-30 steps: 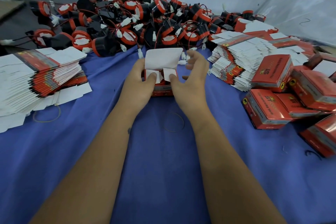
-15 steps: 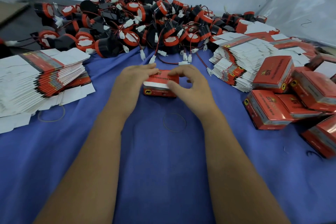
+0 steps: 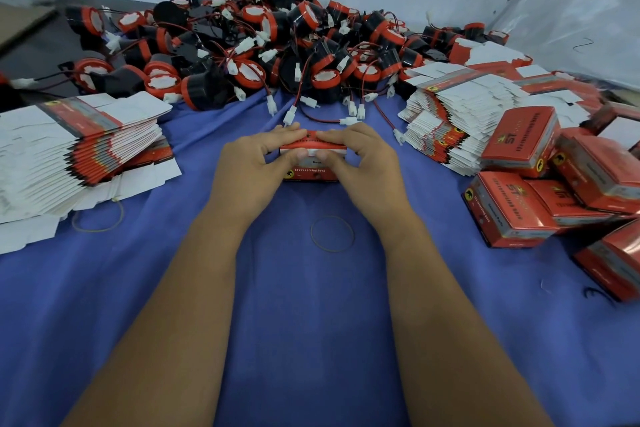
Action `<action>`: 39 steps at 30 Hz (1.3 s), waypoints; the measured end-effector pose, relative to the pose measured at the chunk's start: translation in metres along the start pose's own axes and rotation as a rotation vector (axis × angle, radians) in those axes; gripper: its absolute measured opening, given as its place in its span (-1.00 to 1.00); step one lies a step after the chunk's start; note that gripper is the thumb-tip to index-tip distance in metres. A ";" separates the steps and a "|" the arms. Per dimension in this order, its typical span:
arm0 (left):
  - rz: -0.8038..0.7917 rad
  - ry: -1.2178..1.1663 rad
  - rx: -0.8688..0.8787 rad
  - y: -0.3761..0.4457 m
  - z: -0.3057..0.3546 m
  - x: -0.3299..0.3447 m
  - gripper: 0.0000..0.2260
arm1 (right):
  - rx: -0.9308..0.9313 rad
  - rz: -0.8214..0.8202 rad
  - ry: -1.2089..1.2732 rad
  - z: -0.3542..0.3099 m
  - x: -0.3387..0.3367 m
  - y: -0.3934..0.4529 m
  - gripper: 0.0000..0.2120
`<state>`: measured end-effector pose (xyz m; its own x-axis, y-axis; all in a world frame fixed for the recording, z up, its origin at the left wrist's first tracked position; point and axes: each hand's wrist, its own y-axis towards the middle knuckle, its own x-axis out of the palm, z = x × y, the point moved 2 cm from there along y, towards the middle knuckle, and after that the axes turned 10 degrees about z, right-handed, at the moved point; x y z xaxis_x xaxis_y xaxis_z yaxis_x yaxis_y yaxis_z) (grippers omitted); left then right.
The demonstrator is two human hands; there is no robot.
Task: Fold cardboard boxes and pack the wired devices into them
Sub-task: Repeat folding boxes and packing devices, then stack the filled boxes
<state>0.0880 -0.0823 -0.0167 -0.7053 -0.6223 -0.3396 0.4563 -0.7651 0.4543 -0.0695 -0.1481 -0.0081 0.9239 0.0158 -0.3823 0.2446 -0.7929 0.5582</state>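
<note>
Your left hand [image 3: 249, 166] and right hand [image 3: 363, 163] both pinch the red box [image 3: 313, 170] on the blue desk [image 3: 311, 305]. Wired devices [image 3: 277, 45] pile up behind it, flat boxes [image 3: 69, 149] lie left, packed boxes [image 3: 540, 184] right.

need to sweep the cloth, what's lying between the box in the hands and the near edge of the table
In the head view, a loose rubber band lies on the blue cloth just nearer than the red box; otherwise only the forearms cross that stretch.
</note>
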 end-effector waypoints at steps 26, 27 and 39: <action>0.023 -0.386 -0.105 0.006 -0.007 -0.002 -0.72 | 0.280 -0.046 0.312 0.001 -0.006 -0.001 -0.84; 0.023 -0.385 -0.102 0.007 -0.007 -0.002 -0.72 | 0.278 -0.042 0.303 0.001 -0.006 -0.001 -0.85; -0.087 -0.259 -0.052 0.001 -0.004 0.000 -0.57 | 0.333 0.027 0.369 -0.002 -0.006 -0.003 -0.75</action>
<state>0.0904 -0.0840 -0.0198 -0.8551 -0.4961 -0.1507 0.4105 -0.8253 0.3877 -0.0757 -0.1449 -0.0059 0.9859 0.1592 -0.0508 0.1670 -0.9466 0.2759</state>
